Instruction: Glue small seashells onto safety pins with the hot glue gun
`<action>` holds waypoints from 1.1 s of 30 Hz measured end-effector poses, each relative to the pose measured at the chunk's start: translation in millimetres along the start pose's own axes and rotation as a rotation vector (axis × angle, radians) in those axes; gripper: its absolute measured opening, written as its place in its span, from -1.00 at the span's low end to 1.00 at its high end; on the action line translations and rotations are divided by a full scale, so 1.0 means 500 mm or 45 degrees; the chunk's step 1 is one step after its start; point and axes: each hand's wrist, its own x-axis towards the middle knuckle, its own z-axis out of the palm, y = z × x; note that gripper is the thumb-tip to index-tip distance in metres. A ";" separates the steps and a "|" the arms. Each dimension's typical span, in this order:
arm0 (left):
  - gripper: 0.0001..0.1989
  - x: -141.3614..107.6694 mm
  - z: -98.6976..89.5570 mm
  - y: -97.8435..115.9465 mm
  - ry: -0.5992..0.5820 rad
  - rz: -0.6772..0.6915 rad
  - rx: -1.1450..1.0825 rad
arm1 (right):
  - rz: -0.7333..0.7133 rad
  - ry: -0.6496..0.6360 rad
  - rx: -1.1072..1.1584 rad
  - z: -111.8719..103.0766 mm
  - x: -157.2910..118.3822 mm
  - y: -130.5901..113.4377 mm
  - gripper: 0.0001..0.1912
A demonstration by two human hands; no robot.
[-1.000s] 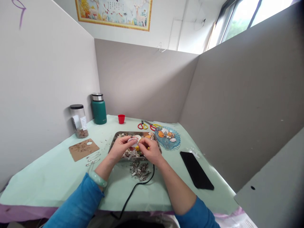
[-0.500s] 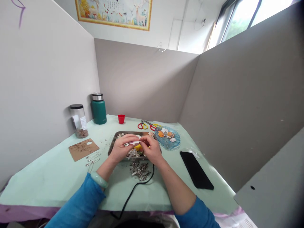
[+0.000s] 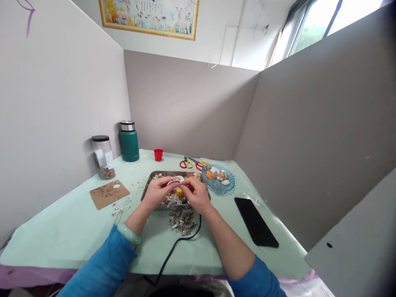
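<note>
Over the metal tray (image 3: 144,193), my left hand (image 3: 156,193) pinches a small, flat, whitish piece (image 3: 173,181) between thumb and fingers. It has a pinkish tint and looks like a shell, though its exact kind is too small to tell. My right hand (image 3: 198,196) is closed too, its thumb and fingertips pressed together at the right edge of that piece. Below both hands the tray holds shells, clear bits and a yellow item (image 3: 180,192). In front of the tray lies a pile of small metal clasps (image 3: 182,224).
A blue glass plate (image 3: 221,189) with shells stands right of the tray, scissors (image 3: 186,163) behind. A phone-like black slab (image 3: 256,222) lies right. Leftward are cardboard (image 3: 108,197), safety pins (image 3: 121,206), a jar (image 3: 103,156), a green flask (image 3: 129,142) and a red cup (image 3: 158,154). A black cord (image 3: 173,248) crosses the front.
The whitish piece has been turned and shifted slightly left and up in my fingers, showing more of its face. Both hands stay over the tray.
</note>
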 end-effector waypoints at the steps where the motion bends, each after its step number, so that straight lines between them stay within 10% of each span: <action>1: -0.68 0.000 0.000 0.001 -0.009 -0.036 -0.034 | 0.003 -0.008 0.000 0.000 0.000 -0.001 -0.86; 33: -0.62 0.007 -0.005 0.001 -0.215 -0.281 -0.210 | 0.176 0.005 0.001 0.006 -0.001 0.012 -0.86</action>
